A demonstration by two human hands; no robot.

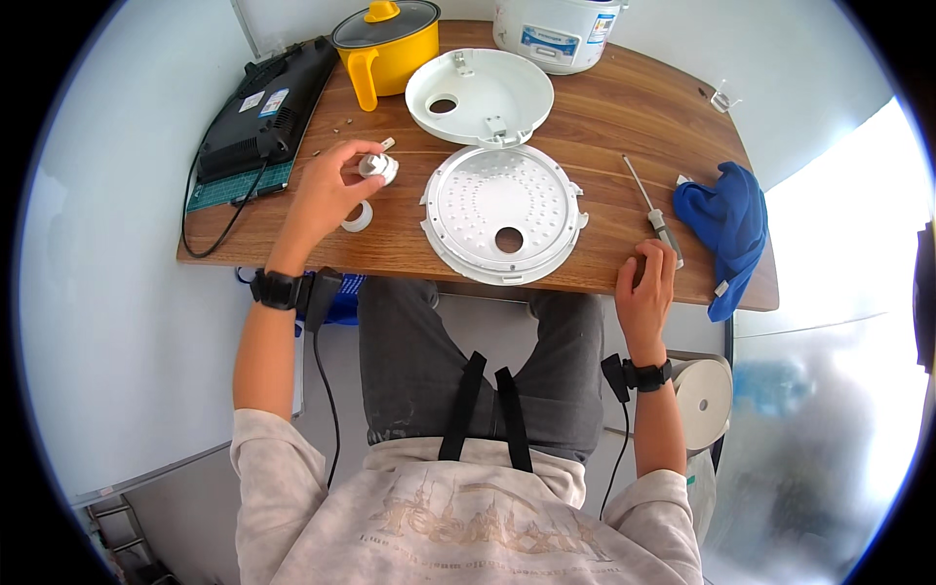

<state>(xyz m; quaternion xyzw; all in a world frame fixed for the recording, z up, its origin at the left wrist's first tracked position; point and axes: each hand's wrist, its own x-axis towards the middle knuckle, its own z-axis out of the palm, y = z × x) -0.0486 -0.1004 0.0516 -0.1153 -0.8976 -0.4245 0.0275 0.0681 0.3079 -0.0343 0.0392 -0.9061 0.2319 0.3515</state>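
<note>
My left hand pinches a small white round plastic part between thumb and fingers, at the left of the table. Just below that hand lies a white ring. In the middle, a round lid plate with a dimpled silvery face and one round hole lies flat. Beyond it, a white round lid shell rests with its hollow side up, its near edge meeting the plate. My right hand is at the table's front edge, fingers loosely bent and holding nothing, close to the handle of a screwdriver.
A yellow pot with a glass lid and a white rice cooker body stand at the back. A black monitor lies on a green cutting mat at left. A blue cloth hangs over the right edge. Small bits lie near the pot.
</note>
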